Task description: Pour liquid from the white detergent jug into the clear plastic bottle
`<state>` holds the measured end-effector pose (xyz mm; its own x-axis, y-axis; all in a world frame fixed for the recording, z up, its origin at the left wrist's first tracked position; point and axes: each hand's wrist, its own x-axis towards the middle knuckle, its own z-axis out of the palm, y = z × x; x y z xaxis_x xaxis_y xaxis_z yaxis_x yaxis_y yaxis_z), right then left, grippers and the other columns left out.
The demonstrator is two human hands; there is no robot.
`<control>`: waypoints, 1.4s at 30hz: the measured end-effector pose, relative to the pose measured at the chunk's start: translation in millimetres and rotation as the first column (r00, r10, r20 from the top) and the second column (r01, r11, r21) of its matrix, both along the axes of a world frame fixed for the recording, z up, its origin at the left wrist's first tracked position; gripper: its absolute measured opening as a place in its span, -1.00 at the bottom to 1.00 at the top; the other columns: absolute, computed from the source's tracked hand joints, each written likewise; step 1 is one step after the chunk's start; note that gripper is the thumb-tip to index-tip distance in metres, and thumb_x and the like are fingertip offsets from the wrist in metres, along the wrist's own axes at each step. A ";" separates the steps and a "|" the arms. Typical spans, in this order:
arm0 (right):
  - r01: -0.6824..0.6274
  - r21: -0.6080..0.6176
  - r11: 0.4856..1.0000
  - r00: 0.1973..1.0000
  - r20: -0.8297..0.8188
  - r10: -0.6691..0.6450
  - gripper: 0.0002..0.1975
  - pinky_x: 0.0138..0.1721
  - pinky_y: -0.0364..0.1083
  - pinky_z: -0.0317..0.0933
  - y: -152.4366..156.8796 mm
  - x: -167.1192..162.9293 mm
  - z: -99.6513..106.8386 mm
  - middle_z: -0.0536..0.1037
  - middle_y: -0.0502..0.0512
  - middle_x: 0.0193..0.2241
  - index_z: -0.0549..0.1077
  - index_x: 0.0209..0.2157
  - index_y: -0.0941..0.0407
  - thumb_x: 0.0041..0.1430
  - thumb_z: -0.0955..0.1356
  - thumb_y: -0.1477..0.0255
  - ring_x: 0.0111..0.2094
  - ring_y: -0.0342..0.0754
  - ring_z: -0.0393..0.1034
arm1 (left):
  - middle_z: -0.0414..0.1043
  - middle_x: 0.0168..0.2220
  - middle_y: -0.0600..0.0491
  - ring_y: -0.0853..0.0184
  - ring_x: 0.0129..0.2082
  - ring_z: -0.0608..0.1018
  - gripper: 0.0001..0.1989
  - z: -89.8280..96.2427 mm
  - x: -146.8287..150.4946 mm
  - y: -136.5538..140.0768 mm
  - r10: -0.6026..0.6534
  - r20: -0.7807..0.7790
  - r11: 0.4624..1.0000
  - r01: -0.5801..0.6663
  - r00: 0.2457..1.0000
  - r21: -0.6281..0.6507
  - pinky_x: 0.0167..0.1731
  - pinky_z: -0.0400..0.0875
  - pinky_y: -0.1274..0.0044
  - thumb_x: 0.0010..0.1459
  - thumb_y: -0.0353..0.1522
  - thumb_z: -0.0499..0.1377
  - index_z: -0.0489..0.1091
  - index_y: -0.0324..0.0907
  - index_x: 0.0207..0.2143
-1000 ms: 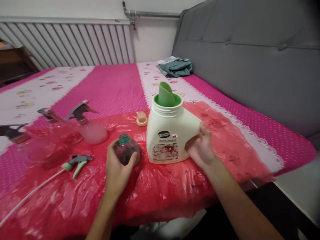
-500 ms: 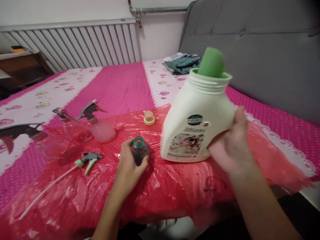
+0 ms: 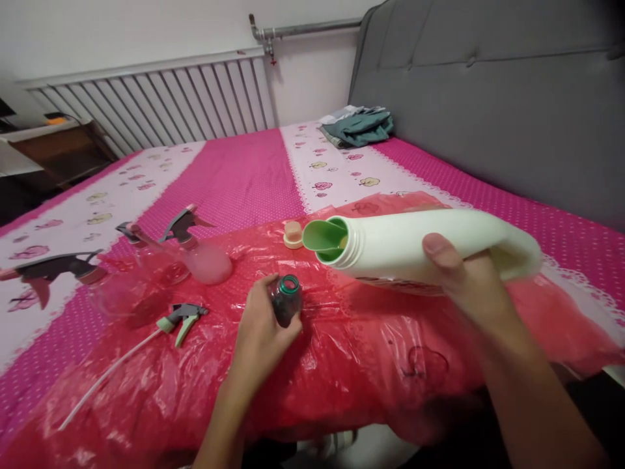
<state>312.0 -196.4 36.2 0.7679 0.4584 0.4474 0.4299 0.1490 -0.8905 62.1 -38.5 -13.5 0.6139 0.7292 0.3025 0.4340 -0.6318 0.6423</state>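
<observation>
My left hand (image 3: pixel 266 322) is wrapped round a dark see-through spray bottle (image 3: pixel 285 305) with a green rim and no top on it. The bottle leans a little to the right. In my right hand (image 3: pixel 461 270) is a large white detergent jug (image 3: pixel 400 238), gripped by its handle and tipped nearly flat. Its green spout (image 3: pixel 323 236) points left, above and to the right of the bottle's mouth, apart from it. Yellowish liquid shows inside the spout. A grey and green spray trigger (image 3: pixel 183 320) with a long white tube lies to the left.
A cream cap (image 3: pixel 293 236) sits behind the bottle on red plastic sheeting (image 3: pixel 342 352). Pink spray bottles (image 3: pixel 209 262) with triggers stand at the left. Folded clothes (image 3: pixel 359 124) lie on the bed near the grey headboard (image 3: pixel 488 98).
My right hand has tipped the jug from upright to nearly flat, its spout swinging left toward the bottle. The bottle in my left hand now leans to the right.
</observation>
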 end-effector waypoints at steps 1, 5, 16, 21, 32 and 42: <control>0.000 -0.007 1.000 1.000 0.000 0.000 -0.42 0.33 0.27 0.22 1.2 1.8 -0.8 0.59 0.19 -0.07 0.60 -0.15 0.02 0.11 0.48 -0.20 0.05 0.27 0.46 | 0.46 0.08 -0.17 -0.02 0.10 0.55 -0.42 1.1 -1.2 1.5 -0.006 -0.002 1.000 0.006 1.000 -0.004 0.15 0.45 0.09 0.13 -0.25 0.25 0.21 -0.15 0.18; 0.039 -0.030 0.999 0.999 0.035 -0.038 -0.38 0.34 0.30 0.19 4.1 2.0 -1.3 0.61 0.19 -0.18 0.58 -0.18 0.02 0.07 0.48 -0.24 -0.01 0.29 0.48 | 0.46 0.13 -0.16 -0.02 0.13 0.56 -0.43 10.6 -7.2 12.9 -0.069 -0.016 0.996 0.068 0.997 -0.057 0.18 0.45 0.10 0.18 -0.17 0.29 0.24 -0.13 0.18; 0.216 -0.236 0.947 0.963 0.210 -0.168 -0.13 0.28 0.53 0.10 -2.1 -1.3 2.6 0.63 0.29 -0.18 0.65 -0.18 0.06 -0.01 0.32 -0.46 0.07 0.53 0.45 | 0.62 -0.09 -0.03 0.08 -0.13 0.64 -0.59 19.0 23.2 17.4 0.003 0.032 0.996 -0.006 0.999 0.085 -0.09 0.52 0.29 0.16 -0.10 0.33 0.44 -0.09 -0.01; 0.147 -0.302 0.942 0.973 0.218 -0.082 -0.13 0.26 0.53 0.11 4.6 0.9 -5.5 0.63 0.27 -0.12 0.67 -0.09 0.03 -0.02 0.34 -0.44 0.08 0.53 0.43 | 0.57 -0.24 0.03 0.14 -0.25 0.59 -0.76 9.5 35.6 12.6 0.038 0.020 0.987 -0.041 0.999 0.157 -0.23 0.43 0.37 0.14 -0.23 0.26 0.43 -0.10 -0.15; 0.164 -0.356 0.920 0.963 0.260 -0.071 -0.15 0.19 0.51 0.18 13.5 -1.6 -3.3 0.63 0.31 -0.17 0.67 -0.20 0.06 0.03 0.28 -0.43 0.05 0.55 0.44 | 0.46 -0.34 0.05 0.15 -0.29 0.52 -0.87 9.6 42.0 3.7 0.030 -0.048 0.976 -0.019 0.998 0.219 -0.28 0.32 0.39 0.09 -0.31 0.23 0.35 -0.07 -0.30; 0.169 -0.310 0.936 0.970 0.223 -0.101 -0.18 0.19 0.49 0.19 9.0 5.0 1.3 0.63 0.30 -0.18 0.62 -0.21 0.06 0.06 0.27 -0.41 0.04 0.53 0.45 | 0.56 -0.25 0.06 0.16 -0.24 0.60 -0.80 10.4 36.2 11.6 0.037 -0.019 0.981 -0.032 0.999 0.191 -0.26 0.41 0.41 0.18 -0.22 0.25 0.42 -0.07 -0.18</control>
